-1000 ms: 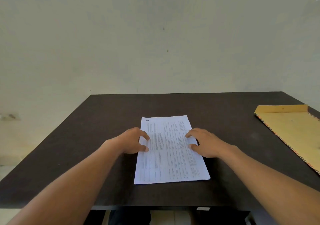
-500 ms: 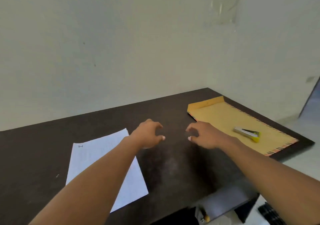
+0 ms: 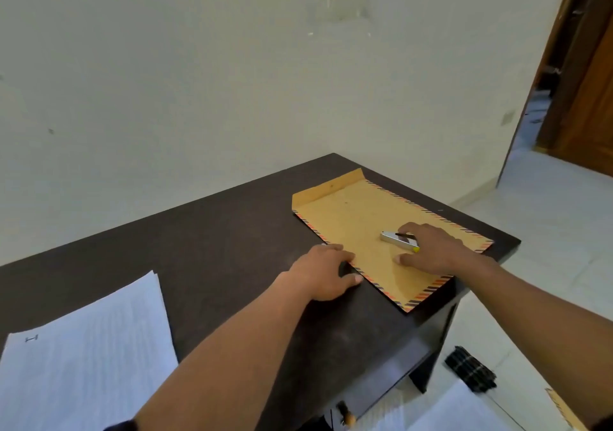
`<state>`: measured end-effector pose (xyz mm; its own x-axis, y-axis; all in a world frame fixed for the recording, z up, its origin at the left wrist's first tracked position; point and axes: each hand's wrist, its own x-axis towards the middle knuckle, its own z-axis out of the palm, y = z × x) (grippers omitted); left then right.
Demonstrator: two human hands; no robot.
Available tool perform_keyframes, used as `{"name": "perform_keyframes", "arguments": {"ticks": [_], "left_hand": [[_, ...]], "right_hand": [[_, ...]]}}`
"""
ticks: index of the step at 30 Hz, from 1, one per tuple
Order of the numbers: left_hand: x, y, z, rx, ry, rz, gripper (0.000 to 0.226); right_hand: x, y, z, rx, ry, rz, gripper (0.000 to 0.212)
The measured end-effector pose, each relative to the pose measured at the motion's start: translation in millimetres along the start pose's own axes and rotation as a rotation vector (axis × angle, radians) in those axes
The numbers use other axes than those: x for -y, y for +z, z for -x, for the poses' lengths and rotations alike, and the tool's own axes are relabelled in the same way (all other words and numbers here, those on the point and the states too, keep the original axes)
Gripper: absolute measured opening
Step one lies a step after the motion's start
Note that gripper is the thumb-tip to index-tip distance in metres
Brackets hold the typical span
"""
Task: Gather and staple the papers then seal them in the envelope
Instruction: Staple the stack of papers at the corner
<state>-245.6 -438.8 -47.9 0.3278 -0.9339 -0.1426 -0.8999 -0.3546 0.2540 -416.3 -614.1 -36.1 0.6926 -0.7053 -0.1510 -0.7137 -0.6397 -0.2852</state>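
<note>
Reaching across the dark brown wooden table point(image 3: 232, 231), the right hand point(image 3: 431, 251) is arriving over the small silver stapler with the yellow tip point(image 3: 398, 240), which is lying on the flat tan paper envelope with the striped border point(image 3: 348, 221). The fingers are curving over the stapler's near end and the thumb is resting on the envelope just beside it, but whether they are already gripping it cannot be told, since the hand is covering that end. The stapler's long axis is running from the hand away to the left and slightly farther off, so only its silver far end is showing. The left hand point(image 3: 323, 273) is lying loose, palm down, fingers touching the envelope's near long edge and grasping nothing. The right hand is clearly the nearer one to the stapler.

The stack of white printed papers point(image 3: 83, 354) is sitting well apart at the table's near left, cut off by the frame, its sheets slightly fanned at the top corner. Judging by this, the stapler is being fetched and stapling is not yet done. The envelope's flap is lying open at the far end. More white paper and a dark object on the floor are hard to make out.
</note>
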Motion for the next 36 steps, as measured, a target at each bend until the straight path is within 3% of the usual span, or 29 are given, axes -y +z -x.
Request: {"name": "perform_keyframes", "arguments": {"ticks": [6,15,21,27,29,31,34,36], "left_hand": [[28,-14,32,-0.035,-0.067,-0.002,0.05],[113,-33,150,-0.068,-0.312,0.039,0.031],[142,-33,200,-0.141,-0.382,0.085,0.03],[143,-30,209,-0.215,-0.366,0.161,0.031],[143,-35,215,-0.295,-0.35,0.185,0.032],[150,-43,228,-0.406,-0.362,0.172,0.032],[173,-54,263,-0.52,-0.565,0.133,0.04],[193,-55,294,-0.499,-0.777,0.122,0.051]], "right_hand": [[44,9,3,-0.015,-0.09,0.065,0.057],[182,44,29,0.1,-0.348,0.219,0.035],[241,61,50,0.169,-0.399,0.289,0.045],[249,58,55,0.192,-0.338,0.287,0.057],[258,54,58,0.132,-0.343,0.24,0.06],[278,52,64,0.057,-0.397,0.11,0.05],[321,56,81,0.088,-0.484,-0.124,0.032],[349,67,95,0.124,-0.529,-0.158,0.027]]}}
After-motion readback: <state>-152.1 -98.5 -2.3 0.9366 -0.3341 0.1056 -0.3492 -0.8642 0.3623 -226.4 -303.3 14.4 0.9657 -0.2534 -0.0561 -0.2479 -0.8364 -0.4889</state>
